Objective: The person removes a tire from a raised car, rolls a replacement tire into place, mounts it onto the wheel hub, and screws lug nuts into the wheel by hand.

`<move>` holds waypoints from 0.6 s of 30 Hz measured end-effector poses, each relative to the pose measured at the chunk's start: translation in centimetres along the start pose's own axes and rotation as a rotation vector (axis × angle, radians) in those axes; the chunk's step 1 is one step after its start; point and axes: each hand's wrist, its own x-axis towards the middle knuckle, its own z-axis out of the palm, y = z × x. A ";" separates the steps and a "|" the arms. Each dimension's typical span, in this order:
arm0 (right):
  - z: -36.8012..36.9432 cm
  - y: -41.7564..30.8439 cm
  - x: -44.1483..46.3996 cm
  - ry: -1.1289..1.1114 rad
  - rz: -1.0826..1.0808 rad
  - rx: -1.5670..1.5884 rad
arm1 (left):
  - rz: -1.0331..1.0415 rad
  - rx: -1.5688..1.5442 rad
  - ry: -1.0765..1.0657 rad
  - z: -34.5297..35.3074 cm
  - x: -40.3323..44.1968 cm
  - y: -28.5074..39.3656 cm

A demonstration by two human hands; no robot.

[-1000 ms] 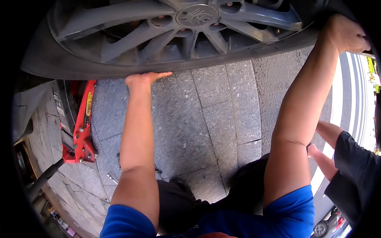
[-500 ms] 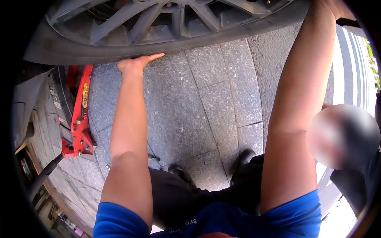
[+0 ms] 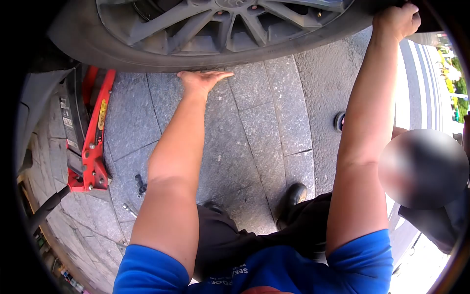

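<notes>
The grey metal spoked wheel (image 3: 226,29) with its black rubber tyre (image 3: 78,44) is at the far side, above grey stone paving (image 3: 225,142). The left grip (image 3: 204,81) is open, palm up, at the tyre's lower edge, holding nothing. The right grip (image 3: 397,20) is curled at the tyre's right; its hold I cannot tell. A red metal jack (image 3: 95,147) stands left.

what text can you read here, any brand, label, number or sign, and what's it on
"SEE", perhaps with more letters, upside down on the blue shirt
"OOF", blurred and possibly incomplete, on the same shirt
Too small to read: yellow label on the red jack
Cut off, unreadable: emblem on the wheel
</notes>
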 end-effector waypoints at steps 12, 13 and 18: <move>-3.2 -2.9 -1.2 -0.129 0.157 -0.039 | 0.168 -0.151 0.002 1.3 1.5 -1.0; -2.7 -4.7 -2.8 -0.073 0.158 -0.013 | 0.176 -0.155 0.001 1.1 1.7 -1.0; -1.1 -7.9 -13.0 -0.313 0.309 -0.107 | 0.194 -0.136 -0.089 0.6 2.3 -0.8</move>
